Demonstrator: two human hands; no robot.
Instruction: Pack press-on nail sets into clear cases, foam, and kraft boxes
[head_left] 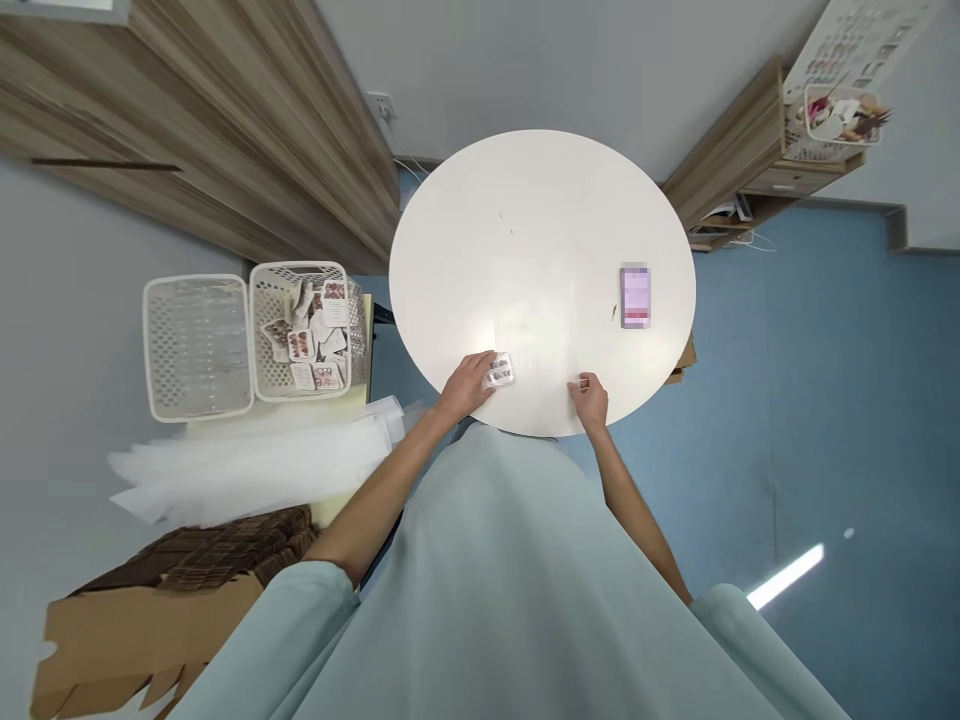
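Note:
Near the front edge of a round white table (pixel 540 190), my left hand (pixel 466 388) grips a small clear pack (pixel 499 370) by its left side. Dark pieces show inside the pack in two rows; what they are is too small to tell. To the right, my right hand (pixel 590 402) is at the tabletop with thumb and fingers drawn together in a pinch. Something thin and pale seems to be at its fingertips, but I cannot make it out. The two hands are apart, with bare tabletop between them.
A phone-like item with a blurred purple screen (pixel 635 297) lies on the table's right side. Left of the table stand a white basket of small packs (pixel 300 385), a basket of clear plastic pieces (pixel 154 350), white sheets (pixel 255 465) and folded cardboard (pixel 142 635). A wooden cabinet (pixel 285 130) rises behind.

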